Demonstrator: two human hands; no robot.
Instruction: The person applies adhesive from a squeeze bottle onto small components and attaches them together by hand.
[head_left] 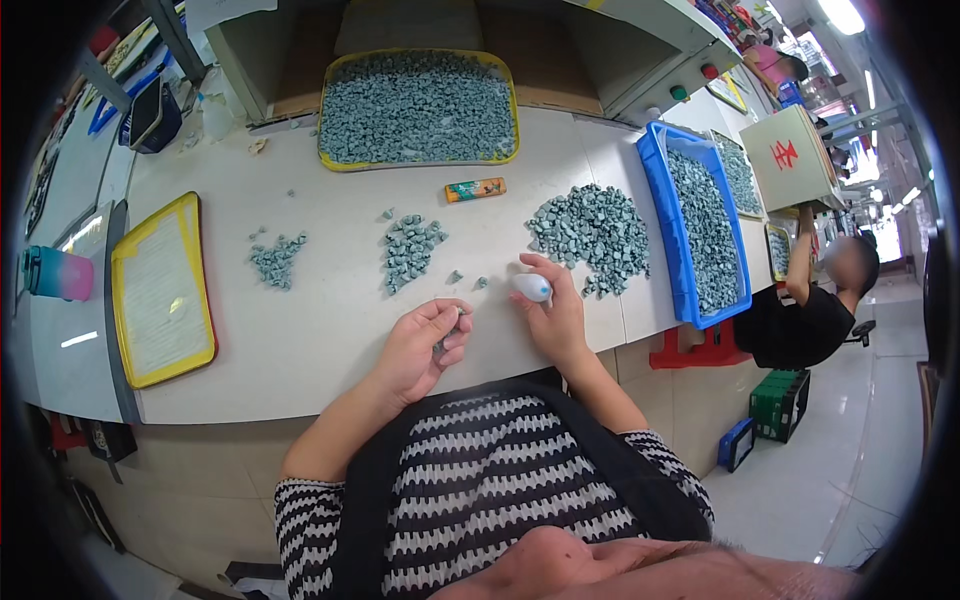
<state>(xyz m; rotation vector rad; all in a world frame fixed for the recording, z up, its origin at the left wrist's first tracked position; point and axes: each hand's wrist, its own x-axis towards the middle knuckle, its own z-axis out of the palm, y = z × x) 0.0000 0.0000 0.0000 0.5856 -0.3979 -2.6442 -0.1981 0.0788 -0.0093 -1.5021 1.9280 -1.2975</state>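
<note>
My left hand [428,347] is closed near the table's front edge. Its thumb and fingers pinch a small grey-green piece, and more such pieces seem to sit in the curled fingers. To its right, my right hand [556,312] grips a white rounded object with a blue spot [533,288]; its kind I cannot make out. A few loose pieces [482,283] lie between the hands. Beyond my left hand is a middle pile of grey-green pieces [408,250]. A larger pile [590,235] spreads just past my right hand, and a smaller pile [278,262] lies farther left.
At the back stands a yellow-rimmed tray [325,145] full of pieces, with an orange and teal cylinder [475,190] before it. A blue bin [655,190] of pieces is at right, a yellow-edged flat tray [205,300] at left, beside a tumbler [58,274]. A seated co-worker [800,325] is at far right.
</note>
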